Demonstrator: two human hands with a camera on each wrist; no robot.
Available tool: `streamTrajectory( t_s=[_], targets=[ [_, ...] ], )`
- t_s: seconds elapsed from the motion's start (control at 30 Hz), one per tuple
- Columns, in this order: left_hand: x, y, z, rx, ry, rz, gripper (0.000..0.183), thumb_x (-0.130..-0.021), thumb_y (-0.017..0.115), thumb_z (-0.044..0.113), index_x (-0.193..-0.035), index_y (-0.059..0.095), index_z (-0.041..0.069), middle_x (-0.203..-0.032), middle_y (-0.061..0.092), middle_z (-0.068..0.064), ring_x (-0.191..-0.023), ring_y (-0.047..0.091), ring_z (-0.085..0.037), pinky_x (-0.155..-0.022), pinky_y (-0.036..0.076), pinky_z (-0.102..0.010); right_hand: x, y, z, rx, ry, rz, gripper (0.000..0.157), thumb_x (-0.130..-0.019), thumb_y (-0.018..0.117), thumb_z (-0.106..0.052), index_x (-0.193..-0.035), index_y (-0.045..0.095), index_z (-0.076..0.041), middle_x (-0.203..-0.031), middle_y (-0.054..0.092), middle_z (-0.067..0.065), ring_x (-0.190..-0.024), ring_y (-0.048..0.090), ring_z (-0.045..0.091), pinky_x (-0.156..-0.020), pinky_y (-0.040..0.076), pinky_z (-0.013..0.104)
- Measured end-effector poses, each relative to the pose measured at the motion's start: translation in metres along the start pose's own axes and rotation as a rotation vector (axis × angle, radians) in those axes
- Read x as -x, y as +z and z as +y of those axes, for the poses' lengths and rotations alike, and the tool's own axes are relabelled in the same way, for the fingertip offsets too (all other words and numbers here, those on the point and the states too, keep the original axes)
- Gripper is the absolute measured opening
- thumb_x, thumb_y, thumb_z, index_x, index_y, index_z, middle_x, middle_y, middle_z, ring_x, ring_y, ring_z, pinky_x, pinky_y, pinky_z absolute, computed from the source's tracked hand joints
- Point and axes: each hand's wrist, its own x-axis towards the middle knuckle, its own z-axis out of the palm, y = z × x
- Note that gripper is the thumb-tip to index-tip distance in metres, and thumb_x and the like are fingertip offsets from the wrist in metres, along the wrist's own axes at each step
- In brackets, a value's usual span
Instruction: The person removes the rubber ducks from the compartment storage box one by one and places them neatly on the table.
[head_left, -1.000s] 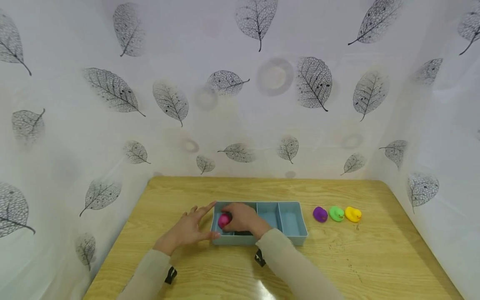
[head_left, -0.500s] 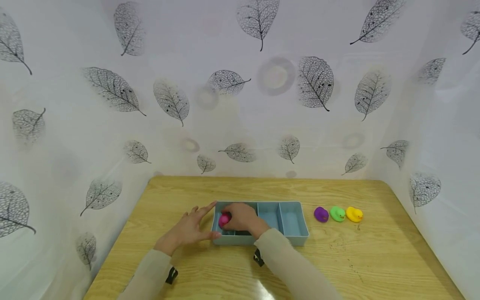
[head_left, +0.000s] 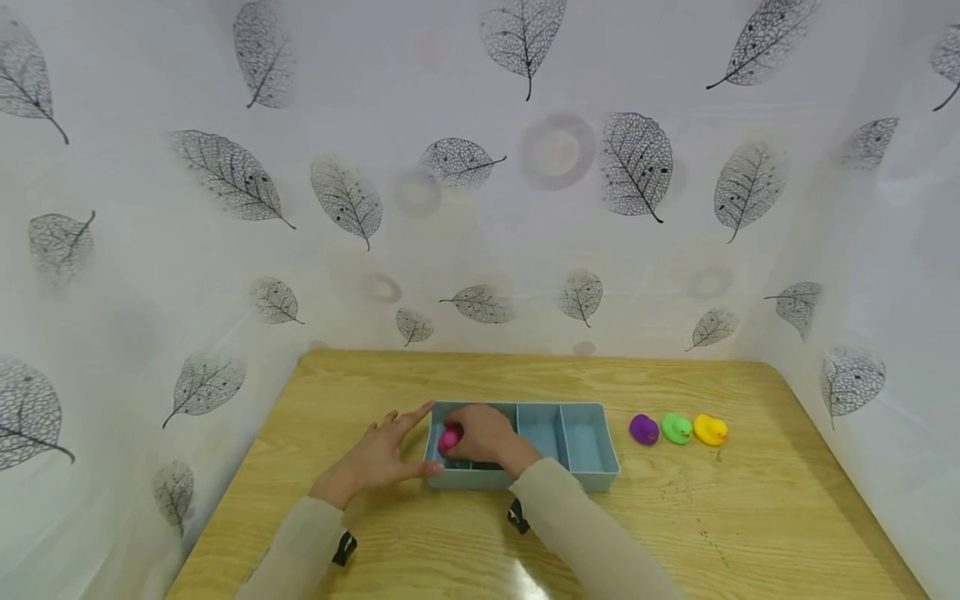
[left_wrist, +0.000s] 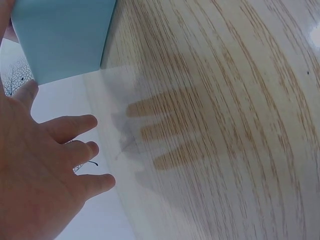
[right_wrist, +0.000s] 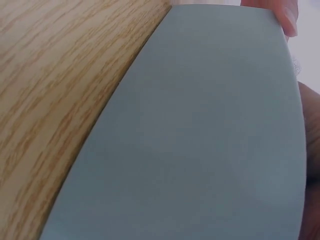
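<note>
A pink rubber duck [head_left: 450, 437], partly hidden, is in the leftmost compartment of a long blue-grey divided box [head_left: 588, 481]. My right hand [head_left: 483, 435] reaches into the box from the right and holds the duck with curled fingers. At the box's left end my left hand [head_left: 382, 457] has its fingers spread, index fingertip at the far left corner and thumb at the near one. The left wrist view shows that hand's other fingers straight, off the box's end wall [left_wrist: 65, 37]. In the right wrist view the box's outer side fills most of the picture, hiding the duck.
Purple [head_left: 643, 429], green [head_left: 677, 428] and yellow [head_left: 710, 429] rubber ducks stand in a row on the wooden table [head_left: 750, 517], right of the box. A leaf-patterned white curtain [head_left: 480, 233] encloses the table's back and sides.
The pink duck turns slightly within my right hand's fingers. My left hand keeps its place at the box's end; the whole view shifts a little.
</note>
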Motion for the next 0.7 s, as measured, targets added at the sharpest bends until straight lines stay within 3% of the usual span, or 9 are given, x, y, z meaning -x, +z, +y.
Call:
streamTrajectory(
  t_s=[0.23,0.7],
  targets=[
    [0.001,-0.0012,0.0023,0.013,-0.005,-0.003,0.106,-0.087,0.076,0.068,-0.17,0.022,0.031,-0.169,0.038,-0.015,-0.155,0.02,-0.061,-0.119,0.013,-0.084,0.0009,-0.0001,0.0012,0.024,-0.03,0.013,0.049,-0.085,0.088,-0.032,-0.128,0.076,-0.01,-0.112,0.078,0.002,-0.092,0.066,0.012,-0.08,0.057,0.028],
    [-0.0012,-0.0007,0.0015,0.0,-0.016,-0.007,0.106,-0.086,0.074,0.071,-0.17,0.023,0.03,-0.169,0.039,-0.013,-0.156,0.021,-0.059,-0.121,0.014,-0.082,0.0006,0.0001,0.0082,-0.05,-0.066,0.026,0.051,-0.084,0.089,-0.036,-0.127,0.076,-0.012,-0.115,0.077,0.002,-0.095,0.067,0.013,-0.082,0.057,0.028]
  ],
)
